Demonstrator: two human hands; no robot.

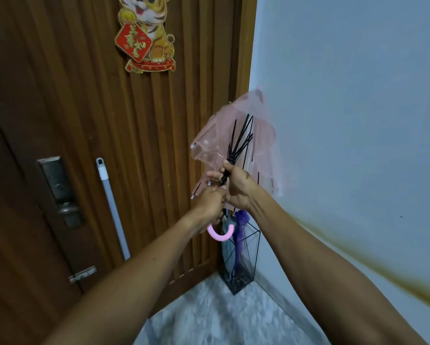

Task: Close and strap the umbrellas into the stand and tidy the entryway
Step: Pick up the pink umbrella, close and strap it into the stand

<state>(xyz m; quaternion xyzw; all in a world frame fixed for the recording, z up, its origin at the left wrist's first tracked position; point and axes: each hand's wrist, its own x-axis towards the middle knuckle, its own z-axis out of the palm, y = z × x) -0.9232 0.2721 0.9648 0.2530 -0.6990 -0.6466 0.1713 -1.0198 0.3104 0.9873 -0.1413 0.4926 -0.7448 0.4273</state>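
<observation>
Left hand [210,199] and right hand [237,186] both clamped on the shaft of the pink umbrella [261,143], half-folded at 1 o'clock from my fists, stand [236,286] at 6 o'clock below; risk: grip slips, ribs [241,138] spring open, or loose plastic snags and tears.

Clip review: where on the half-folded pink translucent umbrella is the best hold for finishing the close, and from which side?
Probably the black shaft just under the rib hub, approached from the pink hooked handle end below. Loose canopy drapes the black ribs above, leaving only that stretch bare; the right hand grips there, the left hand just below.
</observation>
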